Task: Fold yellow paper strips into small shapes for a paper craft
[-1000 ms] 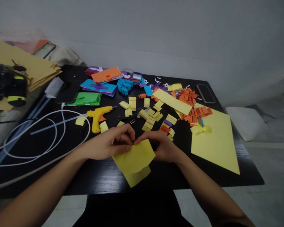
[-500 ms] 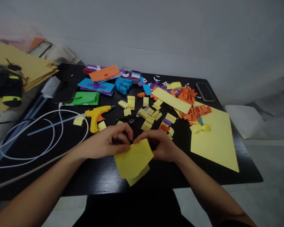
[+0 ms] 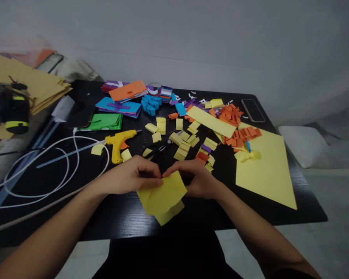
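Observation:
A creased piece of yellow paper (image 3: 163,195) is held between both hands above the table's front edge, a lower flap hanging beneath it. My left hand (image 3: 136,175) pinches its upper left edge with thumb and fingers. My right hand (image 3: 199,179) is closed on the upper right edge, its fingers partly behind the paper. Just beyond the hands lie dark-handled scissors (image 3: 156,152) and several small folded yellow paper pieces (image 3: 182,149). A yellow glue gun (image 3: 118,144) rests on its side to the left.
A white cable (image 3: 68,170) loops across the left side. Behind are stacks of coloured paper, including a blue stack (image 3: 119,106) and a green one (image 3: 106,121). Orange folded pieces (image 3: 231,116), a phone (image 3: 253,110) and a large yellow sheet (image 3: 266,174) occupy the right side.
The paper has tilted slightly and shifted a little left between the fingers. Both hands keep their hold, and more of the scissors shows beyond them. The camera view has moved slightly.

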`<state>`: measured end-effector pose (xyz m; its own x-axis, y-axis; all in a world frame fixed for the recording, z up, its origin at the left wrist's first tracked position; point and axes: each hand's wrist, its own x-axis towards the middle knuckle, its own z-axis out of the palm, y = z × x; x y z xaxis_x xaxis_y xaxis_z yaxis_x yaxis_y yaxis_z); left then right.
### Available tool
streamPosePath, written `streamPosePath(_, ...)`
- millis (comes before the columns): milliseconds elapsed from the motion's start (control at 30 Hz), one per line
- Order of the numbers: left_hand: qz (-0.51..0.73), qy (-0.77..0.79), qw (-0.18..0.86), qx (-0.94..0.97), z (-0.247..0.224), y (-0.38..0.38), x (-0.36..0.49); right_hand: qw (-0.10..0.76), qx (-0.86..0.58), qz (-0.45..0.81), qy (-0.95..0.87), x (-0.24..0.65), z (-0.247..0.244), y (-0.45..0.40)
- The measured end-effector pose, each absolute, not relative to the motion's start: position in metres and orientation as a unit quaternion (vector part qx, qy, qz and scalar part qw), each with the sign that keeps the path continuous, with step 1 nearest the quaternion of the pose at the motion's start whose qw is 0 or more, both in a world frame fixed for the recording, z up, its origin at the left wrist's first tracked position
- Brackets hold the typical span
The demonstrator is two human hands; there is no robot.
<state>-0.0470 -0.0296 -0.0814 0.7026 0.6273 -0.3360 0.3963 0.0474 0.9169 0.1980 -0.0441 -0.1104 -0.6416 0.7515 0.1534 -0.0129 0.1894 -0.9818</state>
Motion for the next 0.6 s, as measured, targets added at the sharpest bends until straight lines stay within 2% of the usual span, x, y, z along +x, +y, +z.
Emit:
streamPosePath(267, 0.071, 0.402, 0.625, 0.665, -0.0892, -0.0327, -0.0430, 0.330, -0.273, 0.519, -0.739, 0.1978, -0.1127, -0.0426)
streamPosePath(600, 0.069, 0.408, 0.637, 0.650, -0.0878, -0.0332, -0.0423, 0.347, -0.285, 0.525, -0.723, 0.1967, -0.1172, -0.0440)
